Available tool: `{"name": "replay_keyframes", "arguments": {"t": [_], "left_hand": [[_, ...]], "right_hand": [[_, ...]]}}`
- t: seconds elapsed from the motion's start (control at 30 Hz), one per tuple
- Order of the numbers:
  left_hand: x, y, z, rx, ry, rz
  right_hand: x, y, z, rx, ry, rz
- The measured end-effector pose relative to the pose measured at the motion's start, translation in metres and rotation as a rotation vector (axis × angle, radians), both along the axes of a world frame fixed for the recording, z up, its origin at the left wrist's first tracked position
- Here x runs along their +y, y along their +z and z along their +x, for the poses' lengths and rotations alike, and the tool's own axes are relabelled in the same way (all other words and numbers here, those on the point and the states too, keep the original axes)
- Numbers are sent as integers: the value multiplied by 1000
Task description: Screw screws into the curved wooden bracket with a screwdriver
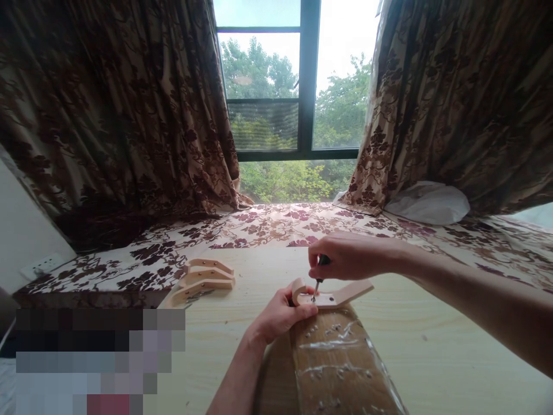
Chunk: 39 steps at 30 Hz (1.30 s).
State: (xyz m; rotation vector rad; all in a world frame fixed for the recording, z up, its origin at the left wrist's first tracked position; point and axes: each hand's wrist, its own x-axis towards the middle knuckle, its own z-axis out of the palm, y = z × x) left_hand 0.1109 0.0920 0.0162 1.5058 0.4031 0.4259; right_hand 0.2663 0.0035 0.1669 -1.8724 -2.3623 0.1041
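My right hand [341, 256] is closed around the dark handle of a screwdriver [318, 282], its shaft pointing down. The tip meets a screw in a pale curved wooden piece [354, 293], which has a rounded hook at its left end and a straight arm rising to the right. A second dark screw or hole [331, 299] shows in its flat middle. My left hand [289, 311] grips the hooked end, thumb in front and fingers behind. Beneath the piece lies a brown board or box [332, 380] with clear plastic tape and several small screws on it.
Several similar curved wooden pieces [211, 274] lie at the left on the pale wooden table [440, 346]. Behind it, flowered cloth [276, 225] covers the window ledge. Patterned curtains [173, 115] flank the window, and a white plastic bag [432, 202] rests at right.
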Motion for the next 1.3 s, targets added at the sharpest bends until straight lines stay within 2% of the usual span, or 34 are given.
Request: {"name": "replay_keyframes", "arguments": {"t": [0.17,0.4,0.67,0.87,1.03,1.13,1.23,1.3], "left_hand": [[1,-1,0,5,5,-13],[1,-1,0,13,17,-39],[-1,1,0,17,21,-38],[-1,3,0,18,28,-31],[0,0,0,19,25,-26],[1,-2,0,23,24,-25],[1,-2,0,23,23,-26],[0,-3,0,20,21,-27]], "right_hand": [[1,6,2,49,67,-68],[8,-6,8,76,5,-36],[2,5,12,76,97,-81],[8,-3,9,55,22,-21],[3,3,11,41,52,-76],[-4,9,9,-110,56,-108],[-10,9,2,-371,43,-43],[-10,7,-2,-483,81,-16]]}}
